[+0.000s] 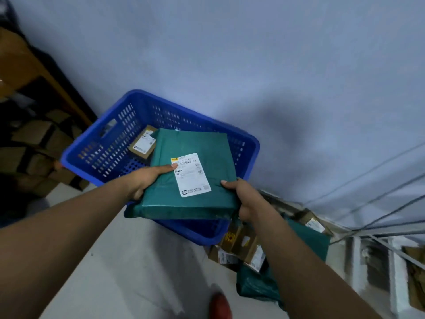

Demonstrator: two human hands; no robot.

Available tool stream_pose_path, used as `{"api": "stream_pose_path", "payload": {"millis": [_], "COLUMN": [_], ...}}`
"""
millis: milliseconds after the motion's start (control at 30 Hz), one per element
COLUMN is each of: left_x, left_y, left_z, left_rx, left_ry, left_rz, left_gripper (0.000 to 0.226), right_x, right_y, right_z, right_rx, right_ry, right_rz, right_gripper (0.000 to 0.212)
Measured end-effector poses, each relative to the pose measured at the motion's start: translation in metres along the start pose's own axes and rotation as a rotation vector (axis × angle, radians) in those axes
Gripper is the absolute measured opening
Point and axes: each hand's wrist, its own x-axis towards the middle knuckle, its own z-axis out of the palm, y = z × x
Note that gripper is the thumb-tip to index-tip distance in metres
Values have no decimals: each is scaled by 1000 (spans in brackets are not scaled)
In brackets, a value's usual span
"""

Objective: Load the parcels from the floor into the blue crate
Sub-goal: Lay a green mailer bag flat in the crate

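Observation:
A flat green parcel (195,143) with a white shipping label is held over the blue crate (96,143), which stands on the floor against the wall. My left hand (147,178) grips the parcel's left edge, thumb on top by the label. My right hand (246,199) grips its near right corner. Inside the crate lies a small brown cardboard box (142,142) with a label. More parcels stay on the floor at the right: several small brown boxes (241,247) and green bags (257,284).
A pale blue wall (253,54) rises just behind the crate. Stacked cardboard boxes (36,146) under a wooden shelf fill the left. White shelving (379,261) and cables sit at the right. A red shoe (220,305) shows at the bottom on the light floor.

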Motion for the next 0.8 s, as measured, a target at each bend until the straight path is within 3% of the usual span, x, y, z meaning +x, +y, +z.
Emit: {"api": "stream_pose_path", "payload": {"millis": [100, 433, 533, 633, 700, 800], "left_x": [29, 153, 187, 228, 251, 282], "left_y": [12, 31, 30, 28, 23, 17], "left_z": [-21, -84, -100, -118, -129, -141], "left_rx": [33, 123, 146, 151, 133, 124], "left_ry": [20, 9, -54, -98, -104, -143], "left_rz": [-26, -102, -76, -49, -30, -28], "left_gripper": [60, 95, 78, 80, 80, 67], "right_x": [28, 144, 171, 201, 222, 255], "right_y": [3, 40, 56, 66, 75, 92], "right_z": [22, 82, 100, 122, 135, 148], "right_rx": [49, 161, 234, 322, 380, 460], "right_ry": [21, 172, 249, 327, 384, 465], "right_rz": [88, 254, 297, 307, 277, 245], "right_gripper": [13, 12, 24, 32, 50, 63]}}
